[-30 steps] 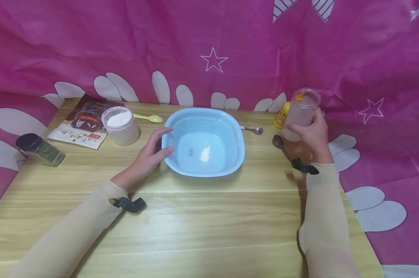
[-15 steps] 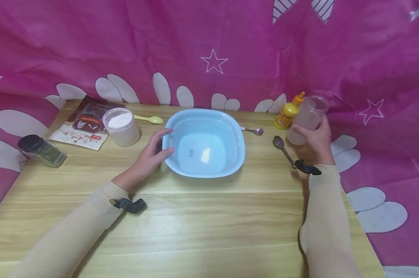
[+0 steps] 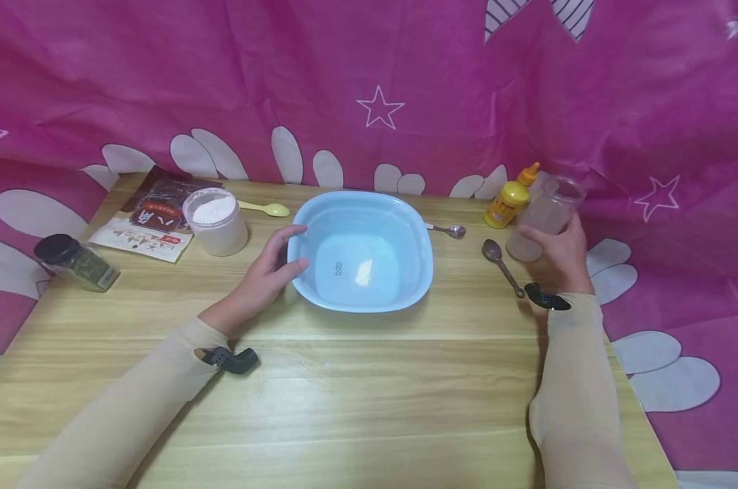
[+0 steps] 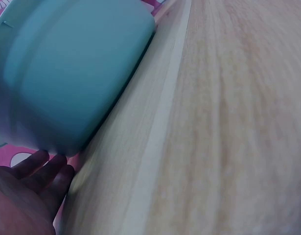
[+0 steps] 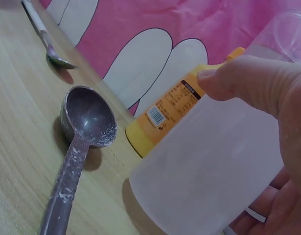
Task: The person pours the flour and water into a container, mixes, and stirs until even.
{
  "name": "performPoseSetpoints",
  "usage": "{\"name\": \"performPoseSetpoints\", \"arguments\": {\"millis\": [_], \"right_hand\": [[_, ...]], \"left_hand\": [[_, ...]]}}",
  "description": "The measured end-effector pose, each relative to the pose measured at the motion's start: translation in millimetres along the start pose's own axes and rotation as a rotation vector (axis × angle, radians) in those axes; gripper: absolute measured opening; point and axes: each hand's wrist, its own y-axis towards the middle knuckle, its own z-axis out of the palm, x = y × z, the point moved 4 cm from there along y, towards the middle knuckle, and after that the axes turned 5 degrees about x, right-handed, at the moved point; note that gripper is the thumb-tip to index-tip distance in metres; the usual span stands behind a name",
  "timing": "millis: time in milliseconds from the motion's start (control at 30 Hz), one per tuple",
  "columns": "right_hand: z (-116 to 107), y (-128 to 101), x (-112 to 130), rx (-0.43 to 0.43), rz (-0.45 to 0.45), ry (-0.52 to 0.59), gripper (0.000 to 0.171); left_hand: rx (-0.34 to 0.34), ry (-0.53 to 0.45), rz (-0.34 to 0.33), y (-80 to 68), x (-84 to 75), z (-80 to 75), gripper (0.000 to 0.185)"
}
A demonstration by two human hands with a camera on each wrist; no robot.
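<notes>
A light blue plastic basin (image 3: 361, 261) stands on the table in the middle of the head view. My left hand (image 3: 268, 270) grips its left rim, thumb over the inside; in the left wrist view, other fingers (image 4: 55, 183) lie against its outer wall. My right hand (image 3: 561, 250) holds a translucent plastic cup (image 3: 537, 221) with a clear upper part, its base low at the tabletop. Beside the cup stands a yellow squeeze bottle (image 3: 507, 201) with an orange nozzle. To its left lies a dark brown measuring spoon (image 5: 86, 120) with white specks.
Left of the basin are a tub of white powder (image 3: 213, 227), a yellow spoon (image 3: 271, 209), a brown-and-white packet (image 3: 151, 217) and a black-lidded spice jar (image 3: 78, 263). A metal spoon (image 3: 454, 231) pokes out behind the basin's right side. A pink curtain (image 3: 442, 102) hangs behind the table (image 3: 369, 394).
My right hand has lowered the cup and shifted slightly right, uncovering more of the yellow bottle and the brown spoon. My left hand stays on the basin rim.
</notes>
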Motion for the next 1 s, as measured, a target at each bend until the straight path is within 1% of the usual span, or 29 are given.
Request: {"name": "performPoseSetpoints", "arguments": {"millis": [167, 333, 467, 567, 700, 800, 867, 933, 1000], "right_hand": [[2, -1, -3, 0.049, 0.030, -0.024, 0.100], [3, -3, -5, 0.088, 0.056, 0.012, 0.102], [3, -2, -6, 0.105, 0.032, 0.024, 0.102], [5, -1, -6, 0.131, -0.005, 0.089, 0.099], [8, 0, -6, 0.176, -0.032, 0.147, 0.101], [10, -2, -7, 0.206, 0.002, 0.177, 0.099], [11, -5, -9, 0.228, 0.041, 0.199, 0.096], [12, -9, -10, 0.263, 0.075, 0.190, 0.095], [12, -15, -10, 0.301, 0.089, 0.157, 0.097]], "left_hand": [[0.000, 0.000, 0.005, 0.1, -1.4, -0.2, 0.062], [0.006, -0.004, 0.012, 0.4, -1.8, -0.4, 0.062], [0.001, -0.004, 0.011, 0.4, -0.6, -0.8, 0.061], [-0.003, -0.002, 0.006, -0.3, -0.7, -1.3, 0.061], [-0.005, -0.004, 0.001, -1.2, -0.9, -1.9, 0.061], [-0.005, -0.004, -0.002, -1.5, -0.7, -1.9, 0.062], [-0.003, -0.003, -0.004, -1.0, 0.1, -1.6, 0.062], [-0.001, 0.002, -0.006, -1.0, -0.5, -1.2, 0.062], [0.002, 0.004, -0.005, -0.9, -1.9, -0.6, 0.063]]}}
